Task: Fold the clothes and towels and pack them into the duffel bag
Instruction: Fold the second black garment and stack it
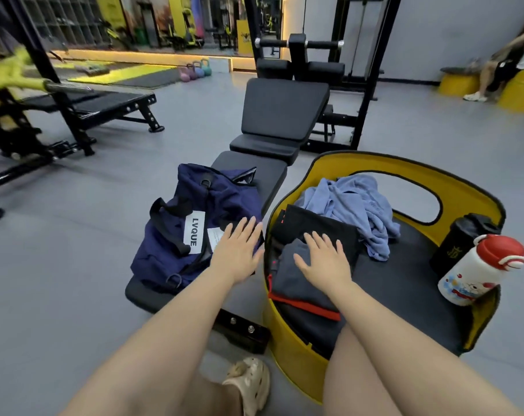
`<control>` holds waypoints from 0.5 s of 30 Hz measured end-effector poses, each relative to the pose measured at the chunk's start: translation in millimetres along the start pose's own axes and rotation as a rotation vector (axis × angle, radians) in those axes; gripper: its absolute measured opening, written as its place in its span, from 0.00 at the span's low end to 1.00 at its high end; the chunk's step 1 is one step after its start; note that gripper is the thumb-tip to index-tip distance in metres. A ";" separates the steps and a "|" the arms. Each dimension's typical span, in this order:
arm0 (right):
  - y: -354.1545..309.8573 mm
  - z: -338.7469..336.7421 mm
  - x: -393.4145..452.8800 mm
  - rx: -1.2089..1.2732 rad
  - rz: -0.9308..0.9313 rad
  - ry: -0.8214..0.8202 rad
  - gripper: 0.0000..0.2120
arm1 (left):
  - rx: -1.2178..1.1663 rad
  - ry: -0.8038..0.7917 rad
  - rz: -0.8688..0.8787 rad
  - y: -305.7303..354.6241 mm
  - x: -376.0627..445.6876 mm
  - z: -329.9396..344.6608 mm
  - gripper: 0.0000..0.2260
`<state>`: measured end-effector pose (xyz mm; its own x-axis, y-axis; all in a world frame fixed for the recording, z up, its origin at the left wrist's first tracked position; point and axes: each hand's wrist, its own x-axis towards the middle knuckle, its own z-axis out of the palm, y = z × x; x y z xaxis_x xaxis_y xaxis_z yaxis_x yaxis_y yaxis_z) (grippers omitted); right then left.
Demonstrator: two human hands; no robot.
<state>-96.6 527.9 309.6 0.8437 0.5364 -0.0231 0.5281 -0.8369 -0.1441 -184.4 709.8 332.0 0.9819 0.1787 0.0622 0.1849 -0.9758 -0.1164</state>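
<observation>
Pressing flat with the right hand (325, 259), fingers spread, on the folded grey garment (296, 283) lying on the yellow seat (293, 349); left hand (238, 250) hovering wide over the navy duffel bag (194, 223) on the tabletop (272, 172). Likely soft, light, best lifted under both edges. Crumpled blue towel (353, 205) waiting behind; bottle (479, 268) standing right.

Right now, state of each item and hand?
duffel bag: on bench, apparently unzipped
grey garment: folded, on black garment
blue towel: crumpled, unfolded
white bottle: upright, capped
left hand: flat, over bag
right hand: flat on grey garment
</observation>
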 end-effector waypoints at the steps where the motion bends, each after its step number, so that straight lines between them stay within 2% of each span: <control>1: -8.0 -8.1 -1.7 -0.001 -0.024 0.010 0.31 | 0.020 0.011 -0.012 -8.5 -6.2 -9.1 0.27; 8: -63.9 -56.3 -9.7 0.006 -0.128 0.085 0.31 | 0.044 0.079 -0.090 -68.0 -40.8 -58.6 0.27; 15: -106.8 -84.6 -1.3 0.003 -0.181 0.125 0.32 | 0.020 0.055 -0.201 -120.6 -63.2 -76.6 0.26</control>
<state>-145.9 607.2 408.8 0.7405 0.6600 0.1267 0.6721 -0.7276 -0.1376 -271.9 806.5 418.0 0.9218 0.3617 0.1398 0.3780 -0.9186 -0.1156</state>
